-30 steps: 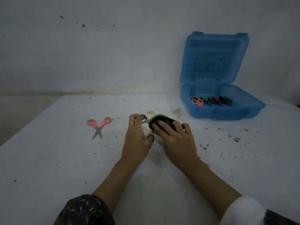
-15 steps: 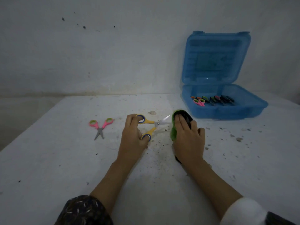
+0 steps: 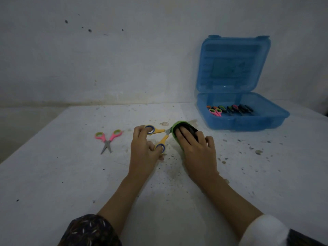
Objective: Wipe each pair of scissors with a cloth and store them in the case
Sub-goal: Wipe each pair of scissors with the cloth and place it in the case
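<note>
- The blue case (image 3: 245, 121) stands open at the far right of the bench (image 3: 53, 174), lid upright. Several stored scissors (image 3: 229, 109) already lie in its tray, so most of the job looks done.
- The yellow scissors (image 3: 160, 133) are mid-wipe at the middle of the bench, handles spread.
- The left hand (image 3: 143, 153) grips them with its fingers curled into the two handle loops.
- The right hand (image 3: 197, 151) lies with fairly straight fingers on the green cloth (image 3: 175, 128), pressing it over the blades. Its thumb is hidden.
- The pink scissors (image 3: 107, 139) lie untouched toward the left edge, well apart from both hands.
- Left to do, as I judge it: finish wiping and store the yellow pair, then wipe and store the pink pair.
</note>
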